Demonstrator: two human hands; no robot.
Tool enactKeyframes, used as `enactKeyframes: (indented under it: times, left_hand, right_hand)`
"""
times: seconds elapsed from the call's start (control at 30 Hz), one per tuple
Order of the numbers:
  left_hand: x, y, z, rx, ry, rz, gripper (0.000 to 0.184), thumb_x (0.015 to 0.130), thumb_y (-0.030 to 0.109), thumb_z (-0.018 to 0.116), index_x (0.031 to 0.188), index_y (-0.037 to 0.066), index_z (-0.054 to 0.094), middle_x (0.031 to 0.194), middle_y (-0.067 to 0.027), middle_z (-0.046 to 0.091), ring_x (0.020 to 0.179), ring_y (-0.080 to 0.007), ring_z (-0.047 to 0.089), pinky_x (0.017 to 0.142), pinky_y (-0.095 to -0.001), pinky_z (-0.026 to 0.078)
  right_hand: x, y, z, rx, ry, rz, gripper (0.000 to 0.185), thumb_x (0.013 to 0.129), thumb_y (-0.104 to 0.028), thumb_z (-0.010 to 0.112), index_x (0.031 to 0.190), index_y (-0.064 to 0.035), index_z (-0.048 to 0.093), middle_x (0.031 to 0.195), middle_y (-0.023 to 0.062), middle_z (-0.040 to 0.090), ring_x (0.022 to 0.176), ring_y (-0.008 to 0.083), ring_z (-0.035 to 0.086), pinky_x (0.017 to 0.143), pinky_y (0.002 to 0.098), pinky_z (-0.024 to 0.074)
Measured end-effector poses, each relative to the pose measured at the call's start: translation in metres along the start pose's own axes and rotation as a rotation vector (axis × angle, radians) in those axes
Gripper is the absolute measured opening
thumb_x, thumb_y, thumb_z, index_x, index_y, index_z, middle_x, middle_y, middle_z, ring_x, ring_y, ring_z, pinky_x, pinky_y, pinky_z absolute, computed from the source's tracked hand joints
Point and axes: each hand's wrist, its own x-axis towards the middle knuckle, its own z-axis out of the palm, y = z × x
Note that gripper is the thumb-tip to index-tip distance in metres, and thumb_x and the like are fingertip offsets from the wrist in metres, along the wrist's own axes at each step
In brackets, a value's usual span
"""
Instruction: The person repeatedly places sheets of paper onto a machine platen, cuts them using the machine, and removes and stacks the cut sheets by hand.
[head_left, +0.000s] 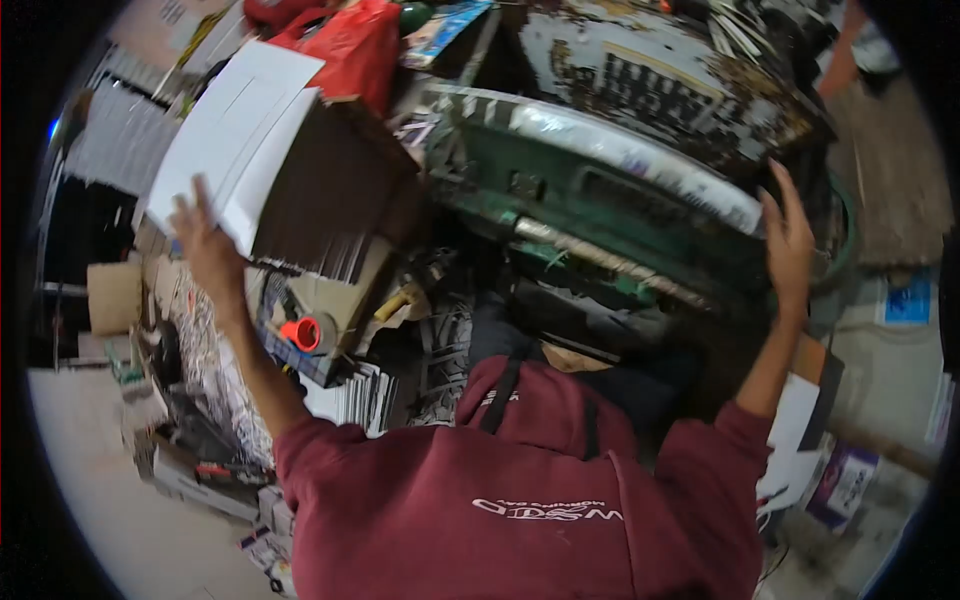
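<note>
My left hand (207, 243) is at the near edge of a tall stack of white sheets (235, 150), fingers spread and slightly blurred. Whether it touches the top sheet I cannot tell. My right hand (789, 240) is raised with its fingers stretched out, beside the right end of a green metal machine (600, 200). That machine has a long pale bar (640, 160) along its top edge and a rod wrapped in tan material (610, 262) across its front. Nothing shows in either hand.
An orange-red ring (301, 334) lies below the stack, near a small pile of sheets (368, 398). Paper strips (215, 370) cover the floor at left. A red plastic bag (355, 50) is behind the stack. A rusty, flaking panel (660, 80) stands behind the machine.
</note>
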Motion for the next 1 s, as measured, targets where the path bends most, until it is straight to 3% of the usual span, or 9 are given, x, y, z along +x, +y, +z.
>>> enactKeyframes:
  times: [0.13,0.23,0.3,0.4,0.43,0.67,0.77,0.9,1.0]
  left_hand:
    - [-0.038,-0.017,0.097,0.099,-0.231,-0.237,0.068,0.086,0.007,0.05,0.152,0.017,0.036,0.147,-0.0287,0.043,0.129,-0.056,0.043,0.109,-0.0543,0.039]
    - [-0.049,-0.002,0.108,0.109,-0.22,-0.348,0.063,0.087,0.012,0.053,0.148,0.016,0.042,0.144,-0.0263,0.047,0.124,-0.0575,0.047,0.107,-0.0532,0.042]
    - [-0.046,0.006,0.107,0.144,-0.225,-0.369,0.062,0.087,0.013,0.054,0.148,0.015,0.043,0.143,-0.0261,0.049,0.125,-0.0567,0.047,0.107,-0.0531,0.042]
    - [-0.045,0.006,0.107,0.199,-0.274,-0.448,0.061,0.091,0.03,0.054,0.148,0.014,0.044,0.143,-0.0261,0.049,0.127,-0.0552,0.046,0.109,-0.0526,0.039]
    - [-0.042,0.01,0.105,0.192,-0.315,-0.498,0.062,0.092,0.039,0.053,0.149,0.015,0.043,0.144,-0.0262,0.048,0.128,-0.055,0.045,0.11,-0.0529,0.038]
    - [-0.042,0.034,0.089,0.244,-0.357,-0.599,0.102,0.084,0.086,0.037,0.153,0.01,0.037,0.154,-0.0269,0.034,0.143,-0.0497,0.027,0.117,-0.055,0.023]
    - [-0.044,0.048,0.085,0.415,-0.159,-0.406,0.098,0.088,0.078,0.043,0.153,0.005,0.034,0.156,-0.0268,0.03,0.147,-0.0459,0.02,0.119,-0.0531,0.02]
    - [-0.026,0.113,0.064,-0.033,-0.112,-0.123,0.087,0.091,0.058,0.059,0.153,0.004,0.031,0.158,-0.0252,0.027,0.149,-0.0426,0.016,0.121,-0.0507,0.017]
    - [-0.012,0.177,0.06,-0.265,-0.132,0.015,0.083,0.091,0.048,0.065,0.153,0.003,0.031,0.159,-0.024,0.025,0.15,-0.0422,0.014,0.121,-0.0498,0.017]
  right_hand:
    - [-0.084,0.069,-0.03,-0.039,0.308,0.258,0.062,0.102,-0.037,0.056,0.152,-0.0063,0.035,0.157,0.0151,0.035,0.143,0.0321,0.037,0.114,0.0408,0.0322]
    - [-0.233,0.207,-0.071,-0.554,0.212,0.656,0.084,0.093,-0.05,0.063,0.147,0.0088,0.035,0.15,0.0294,0.039,0.143,0.039,0.034,0.117,0.0409,0.0278]
    - [-0.381,0.309,-0.105,-1.164,0.01,1.041,0.086,0.081,-0.064,0.068,0.125,0.0094,0.059,0.127,0.0306,0.06,0.12,0.0468,0.056,0.106,0.0481,0.0411]
    - [-0.435,0.217,-0.096,-1.118,0.143,1.489,0.083,0.073,-0.053,0.081,0.125,0.0068,0.056,0.127,0.0293,0.056,0.116,0.0473,0.056,0.1,0.0537,0.0454]
    - [-0.452,0.219,-0.104,-1.072,-0.096,1.484,0.08,0.068,-0.044,0.087,0.122,0.0044,0.053,0.125,0.0272,0.054,0.118,0.0463,0.053,0.096,0.0543,0.0461]
    - [-0.492,0.189,-0.086,-0.845,0.05,0.925,0.065,0.071,-0.031,0.085,0.113,0.0063,0.052,0.109,0.0272,0.055,0.108,0.0471,0.052,0.091,0.0504,0.0447]
    - [-0.511,0.204,-0.096,-0.778,0.093,0.834,0.061,0.074,-0.026,0.086,0.115,0.0071,0.055,0.104,0.023,0.06,0.098,0.0387,0.058,0.088,0.0445,0.0486]
    - [-0.521,0.218,-0.139,-0.081,0.17,1.088,0.042,0.085,-0.018,0.081,0.114,0.0079,0.064,0.093,0.0081,0.066,0.077,0.0139,0.057,0.07,0.0281,0.0487]
    - [-0.522,0.223,-0.153,0.058,0.199,1.116,0.043,0.085,-0.013,0.079,0.118,0.0097,0.064,0.092,0.007,0.066,0.075,0.0125,0.057,0.067,0.0258,0.0475]
